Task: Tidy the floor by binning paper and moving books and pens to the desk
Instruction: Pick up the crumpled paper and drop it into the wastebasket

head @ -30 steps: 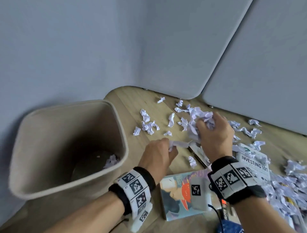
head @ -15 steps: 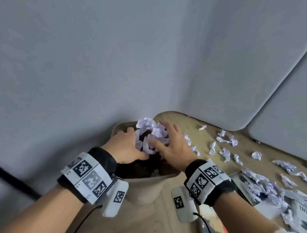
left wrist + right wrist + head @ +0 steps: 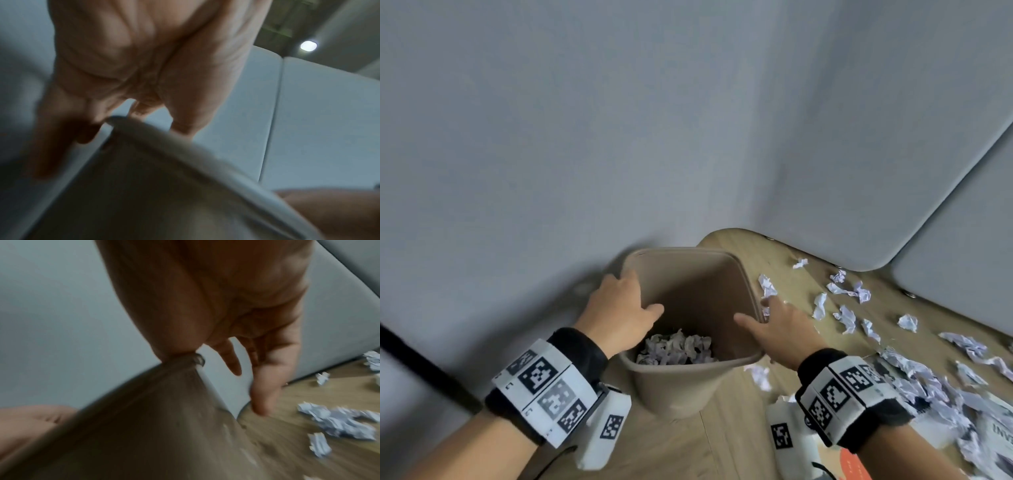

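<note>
1. Both hands hang spread over the beige bin (image 3: pixel 746 281), empty: the left hand (image 3: pixel 619 313) with fingers relaxed over the near-left rim and thumb reaching inward, the right hand (image 3: pixel 782 330) splayed across the right rim, thumb inside and fingers outside. Neither holds anything.

2. Half a second ago the two hands were cupping a wad of crumpled paper above the opening; that wad now lies at the bottom of the bin as a heap of binned paper (image 3: pixel 676 349). One load delivered.

3. The wrist views, blurred, show each palm just above the rim with fingers extended; whether they touch it cannot be told.

4. Much remains. Loose paper scraps (image 3: pixel 846 317) dot the wooden floor (image 3: pixel 722 445) right of the bin, thickening into a dense pile (image 3: pixel 924 387) at the right edge.

5. A book (image 3: pixel 996 435) lies part-buried under that pile; no pens or tabletop can be made out here.

6. Likely next: another sweep to the right for more paper, since the books cannot be freed cleanly until the scraps over them go.
</note>
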